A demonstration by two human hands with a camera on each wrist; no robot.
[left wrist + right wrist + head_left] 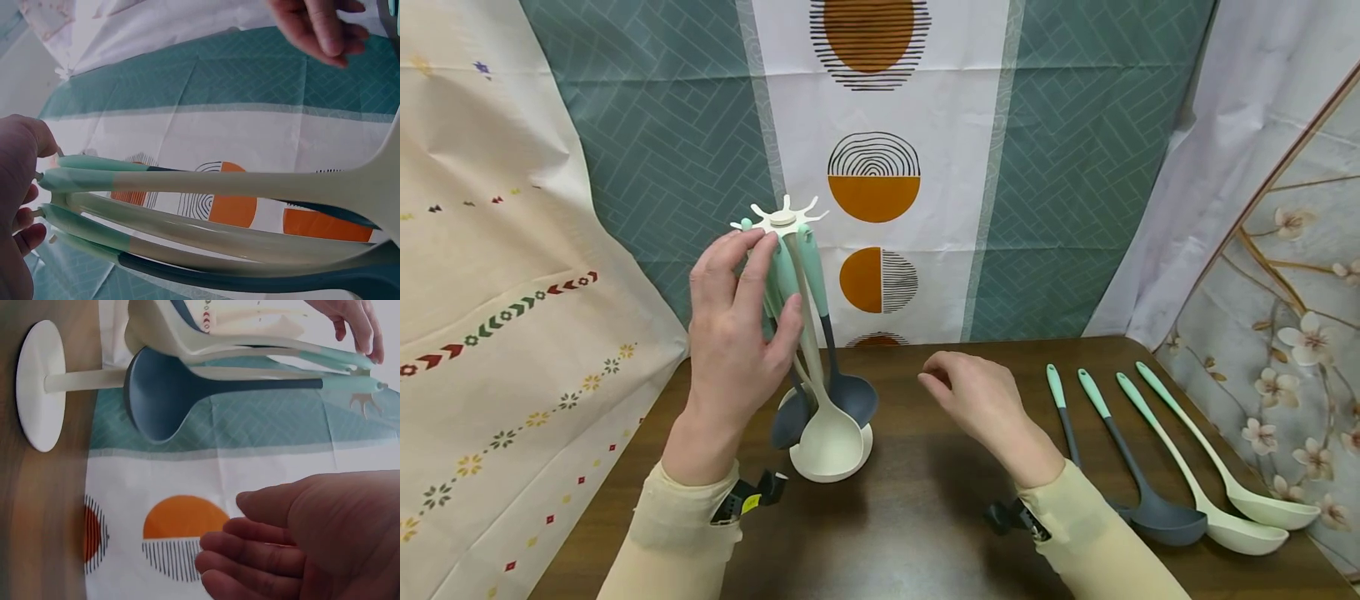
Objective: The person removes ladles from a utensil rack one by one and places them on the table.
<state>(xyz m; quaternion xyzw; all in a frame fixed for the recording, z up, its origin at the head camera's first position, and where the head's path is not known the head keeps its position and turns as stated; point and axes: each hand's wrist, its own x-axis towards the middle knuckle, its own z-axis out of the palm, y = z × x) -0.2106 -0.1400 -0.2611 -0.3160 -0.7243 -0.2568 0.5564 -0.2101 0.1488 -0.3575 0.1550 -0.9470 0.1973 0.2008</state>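
A cream utensil stand (782, 218) with a ring of hooks on top rises from a round base (40, 387). Ladles with mint-green handles hang from it: a cream ladle (831, 442) in front, a grey ladle (853, 400) to its right and another grey ladle (790, 421) to its left; a further cream one is partly hidden. My left hand (730, 333) is up beside the hooks, its fingertips right at the handle tops, thumb and fingers apart. To the right of the stand my right hand (977, 387) hovers over the table, fingers loosely bent, holding nothing.
Across the right side of the brown table (917, 517) several more ladles lie in a row, two with grey bowls, such as this grey ladle (1168, 517), and two cream, such as this cream ladle (1277, 507). A patterned curtain (887, 108) hangs close behind the table.
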